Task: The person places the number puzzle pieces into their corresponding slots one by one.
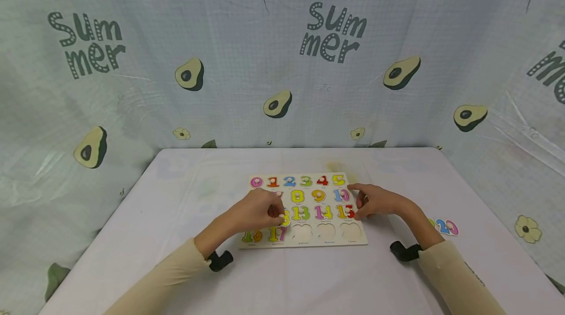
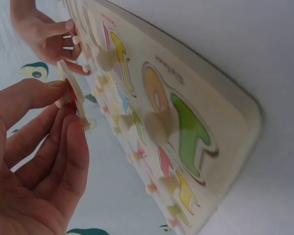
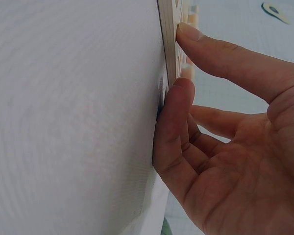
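Observation:
My left hand (image 1: 258, 209) is above the left-middle of a wooden number puzzle board (image 1: 293, 242). It pinches a thin knobbed number piece (image 2: 74, 93) between thumb and fingertips. In the left wrist view that piece is nearly edge-on, with red on its face, so its number cannot be read. My right hand (image 1: 379, 200) touches the board's right edge, thumb and forefinger spread apart along it. Bright number pieces with knobs fill most of the board, among them a green-and-orange 16 (image 2: 191, 132). Three bare recesses (image 1: 326, 232) show at the bottom right.
A blue-and-pink 20 piece (image 1: 447, 227) lies on the white table (image 1: 309, 280) right of the board, with a green part of another piece beside it, partly behind my right wrist. A printed curtain (image 1: 229, 35) hangs behind the table.

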The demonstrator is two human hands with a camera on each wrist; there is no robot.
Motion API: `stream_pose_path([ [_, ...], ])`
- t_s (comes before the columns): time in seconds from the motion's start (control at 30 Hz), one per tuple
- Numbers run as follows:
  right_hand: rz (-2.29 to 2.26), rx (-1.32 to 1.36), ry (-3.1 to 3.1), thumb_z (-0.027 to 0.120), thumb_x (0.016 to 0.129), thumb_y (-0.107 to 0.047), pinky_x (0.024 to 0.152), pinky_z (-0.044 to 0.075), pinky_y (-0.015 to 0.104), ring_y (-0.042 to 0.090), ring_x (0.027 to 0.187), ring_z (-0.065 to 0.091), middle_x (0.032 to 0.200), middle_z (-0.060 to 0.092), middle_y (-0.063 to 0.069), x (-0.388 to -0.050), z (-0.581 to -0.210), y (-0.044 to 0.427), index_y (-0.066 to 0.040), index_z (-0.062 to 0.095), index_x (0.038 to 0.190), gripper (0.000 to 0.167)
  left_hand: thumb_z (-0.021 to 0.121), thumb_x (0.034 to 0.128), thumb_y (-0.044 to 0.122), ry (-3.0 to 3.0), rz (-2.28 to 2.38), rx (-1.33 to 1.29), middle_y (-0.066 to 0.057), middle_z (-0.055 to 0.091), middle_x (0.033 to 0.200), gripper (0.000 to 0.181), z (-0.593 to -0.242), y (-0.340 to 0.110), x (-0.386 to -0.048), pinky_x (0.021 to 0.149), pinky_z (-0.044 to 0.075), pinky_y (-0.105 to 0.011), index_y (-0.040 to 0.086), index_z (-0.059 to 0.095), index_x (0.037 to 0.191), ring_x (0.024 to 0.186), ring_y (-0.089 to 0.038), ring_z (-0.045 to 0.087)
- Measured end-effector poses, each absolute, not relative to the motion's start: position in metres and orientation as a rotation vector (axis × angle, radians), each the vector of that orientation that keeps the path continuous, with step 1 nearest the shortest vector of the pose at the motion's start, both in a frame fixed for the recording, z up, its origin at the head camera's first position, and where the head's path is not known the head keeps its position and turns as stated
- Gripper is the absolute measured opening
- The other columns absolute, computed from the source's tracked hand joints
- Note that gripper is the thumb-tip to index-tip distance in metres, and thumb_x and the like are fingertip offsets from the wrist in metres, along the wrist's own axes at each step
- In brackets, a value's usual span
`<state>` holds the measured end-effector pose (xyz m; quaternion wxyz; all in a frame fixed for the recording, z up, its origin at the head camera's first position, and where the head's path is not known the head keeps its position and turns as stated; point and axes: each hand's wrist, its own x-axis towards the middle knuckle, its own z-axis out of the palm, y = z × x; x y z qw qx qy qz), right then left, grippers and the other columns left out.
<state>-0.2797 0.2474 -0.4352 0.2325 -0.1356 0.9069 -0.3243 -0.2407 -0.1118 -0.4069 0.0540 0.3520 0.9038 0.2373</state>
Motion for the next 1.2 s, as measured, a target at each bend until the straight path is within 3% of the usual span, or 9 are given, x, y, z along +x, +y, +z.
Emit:
stream_pose_path([
  [0.47,-0.878,-0.362,2.496,0.083,0.081,-0.014,0.072,0.047,0.032,0.021,0.085,0.054,0.095,0.055,0.008,-0.282,-0.437,0.248,0.002,0.037,0.155,0.089,0.079,0.0899,0.02,2.69,0.672,1.111,0.012,0.067,0.074,0.006,-0.413,-0.09,-0.245,0.068,0.049,-0.019,0.017,0.077,0.086,0.069,-0.004,0.056],
  [0.73,-0.886,-0.364,2.483,0.083,0.081,-0.014,0.073,0.047,0.032,0.021,0.086,0.054,0.096,0.056,0.009,-0.281,-0.436,0.248,0.003,0.036,0.156,0.09,0.08,0.0904,0.021,2.64,0.67,1.137,0.013,0.068,0.072,0.007,-0.415,-0.082,-0.247,0.074,0.047,-0.02,0.017,0.078,0.086,0.068,0.0,0.056],
  [0.97,-0.89,-0.364,2.485,0.083,0.081,-0.014,0.072,0.047,0.032,0.021,0.086,0.054,0.095,0.055,0.009,-0.282,-0.436,0.249,0.003,0.036,0.155,0.09,0.081,0.09,0.021,2.614,0.642,1.124,0.012,0.069,0.071,0.007,-0.417,-0.07,-0.246,0.068,0.049,-0.017,0.015,0.079,0.086,0.066,0.001,0.057],
  [1.2,-0.893,-0.37,2.476,0.083,0.082,-0.014,0.072,0.047,0.032,0.02,0.084,0.054,0.095,0.054,0.008,-0.284,-0.437,0.249,0.003,0.035,0.156,0.09,0.08,0.0899,0.019,2.611,0.583,1.166,0.011,0.072,0.073,0.006,-0.423,-0.061,-0.246,0.07,0.048,-0.015,0.014,0.081,0.088,0.067,0.003,0.057],
])
